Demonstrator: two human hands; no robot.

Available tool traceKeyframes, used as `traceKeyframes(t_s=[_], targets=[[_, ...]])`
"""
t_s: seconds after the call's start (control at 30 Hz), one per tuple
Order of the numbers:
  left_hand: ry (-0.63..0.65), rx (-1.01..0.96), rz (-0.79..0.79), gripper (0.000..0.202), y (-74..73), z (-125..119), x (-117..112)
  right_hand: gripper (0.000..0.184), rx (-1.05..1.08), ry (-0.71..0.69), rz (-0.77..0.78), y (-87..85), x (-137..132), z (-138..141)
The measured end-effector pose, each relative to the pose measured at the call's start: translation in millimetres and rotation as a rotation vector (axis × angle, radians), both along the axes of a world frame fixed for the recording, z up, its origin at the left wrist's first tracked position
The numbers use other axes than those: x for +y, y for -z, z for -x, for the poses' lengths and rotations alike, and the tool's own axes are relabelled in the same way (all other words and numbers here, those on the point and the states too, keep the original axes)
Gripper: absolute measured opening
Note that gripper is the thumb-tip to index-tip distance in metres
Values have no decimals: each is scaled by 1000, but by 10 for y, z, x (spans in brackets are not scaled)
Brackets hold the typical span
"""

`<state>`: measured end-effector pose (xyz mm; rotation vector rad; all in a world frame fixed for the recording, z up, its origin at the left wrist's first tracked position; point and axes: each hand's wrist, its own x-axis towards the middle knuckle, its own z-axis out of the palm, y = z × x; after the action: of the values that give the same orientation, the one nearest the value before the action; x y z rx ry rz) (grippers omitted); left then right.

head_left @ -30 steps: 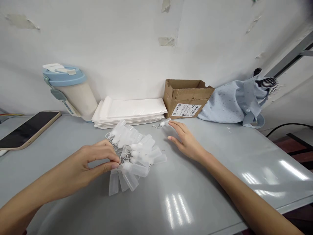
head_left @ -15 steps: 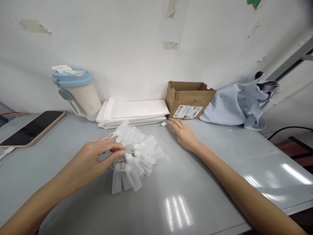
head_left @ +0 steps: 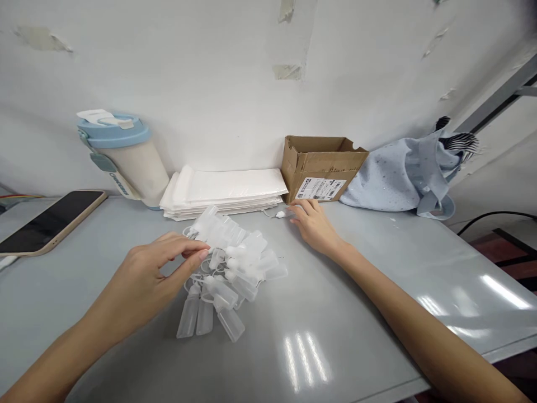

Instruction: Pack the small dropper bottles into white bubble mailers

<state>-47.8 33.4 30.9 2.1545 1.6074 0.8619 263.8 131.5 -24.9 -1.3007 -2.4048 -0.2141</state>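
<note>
A heap of small translucent plastic bottles (head_left: 229, 266) with white caps lies on the grey table (head_left: 361, 313). My left hand (head_left: 155, 274) pinches thumb and forefinger at the heap's left edge, on the bottles. My right hand (head_left: 314, 224) reaches towards the back, fingers curled over a single small bottle (head_left: 282, 214) that lies in front of the cardboard box (head_left: 321, 168).
A stack of white plastic bags (head_left: 222, 193) lies against the wall. A blue-lidded tumbler (head_left: 126, 157) stands at the back left, a phone (head_left: 46, 221) lies at the far left. A light blue cloth bag (head_left: 411, 173) sits at the right, with a black cable (head_left: 495, 215) beyond.
My left hand has tugged the heap, and the front bottles have shifted left and fanned out. My right hand has reached back and now rests by the single bottle, fingers curling over it.
</note>
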Motion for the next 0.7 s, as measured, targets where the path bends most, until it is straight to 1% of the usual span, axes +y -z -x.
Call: traceKeyframes(t_s=[0.07, 0.2, 0.33, 0.43, 0.53, 0.6, 0.7], targets=[[0, -2, -23, 24, 6, -12, -8, 25, 8, -12, 1, -9, -2, -3], [6, 1, -48, 22, 30, -36, -16, 31, 47, -40, 8, -5, -11, -16], [19, -32, -33, 22, 31, -70, -39, 21, 152, -73, -5, -54, -96, -5], [32, -63, -15, 21, 21, -113, -74, 17, 268, -106, -26, -180, -281, 51], [35, -78, -31, 21, 18, -167, -114, 17, 357, -171, -14, -341, -546, 164], [37, -76, -46, 22, 21, -197, -142, 18, 384, -230, 1, -428, -715, 252], [61, -70, -65, 28, 12, -224, -180, 23, 408, -348, 6, -496, -893, 358]])
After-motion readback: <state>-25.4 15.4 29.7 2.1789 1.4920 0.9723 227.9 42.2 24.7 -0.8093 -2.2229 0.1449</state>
